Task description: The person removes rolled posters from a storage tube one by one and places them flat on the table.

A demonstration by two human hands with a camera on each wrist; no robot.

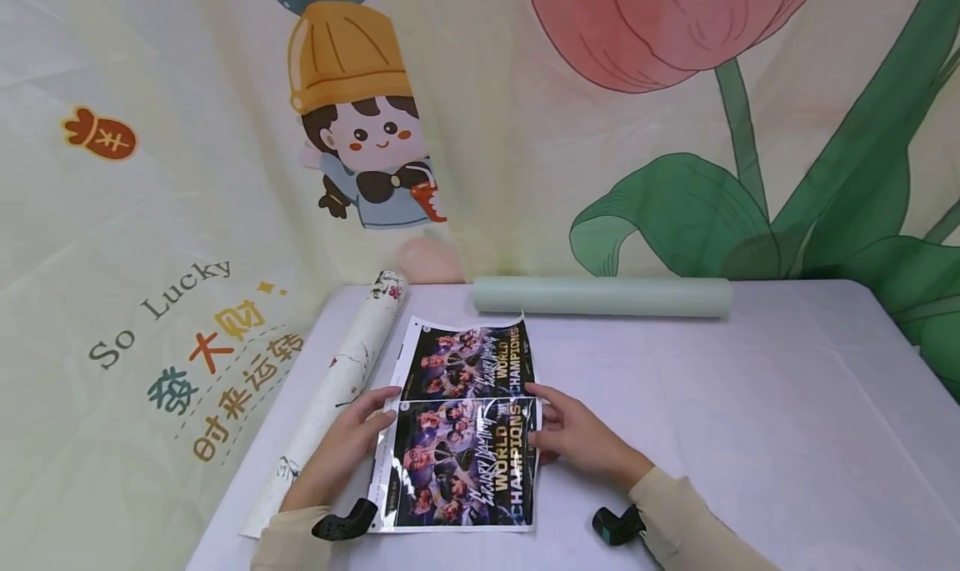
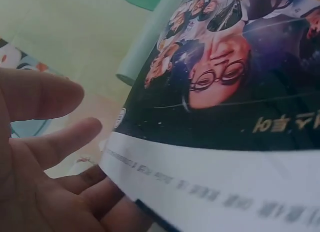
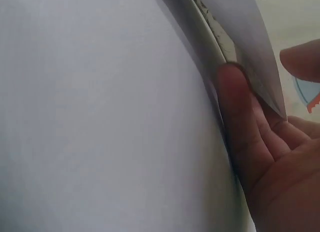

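Observation:
Two matching glossy poster prints lettered "WORLD CHAMPIONS" lie one above the other before me, a pale line between them. My left hand (image 1: pixel 347 433) is at the left margin of the lower print (image 1: pixel 465 471). In the left wrist view its thumb and index finger (image 2: pixel 65 139) stand apart, off the paper, while other fingers pass behind the raised edge. At the right border, where the upper print (image 1: pixel 465 363) meets the lower one, my right hand (image 1: pixel 581 433) touches the paper. The right wrist view shows one finger (image 3: pixel 234 97) extended along a white surface, beside a raised paper flap (image 3: pixel 260 57).
A white roll with a floral pattern (image 1: pixel 352 367) lies slantwise on the left, partly behind my left forearm. Along the table's back edge lies a pale green roll (image 1: pixel 600 298). The table (image 1: pixel 712 404) has a pale cloth. A printed curtain (image 1: pixel 495 137) hangs behind it.

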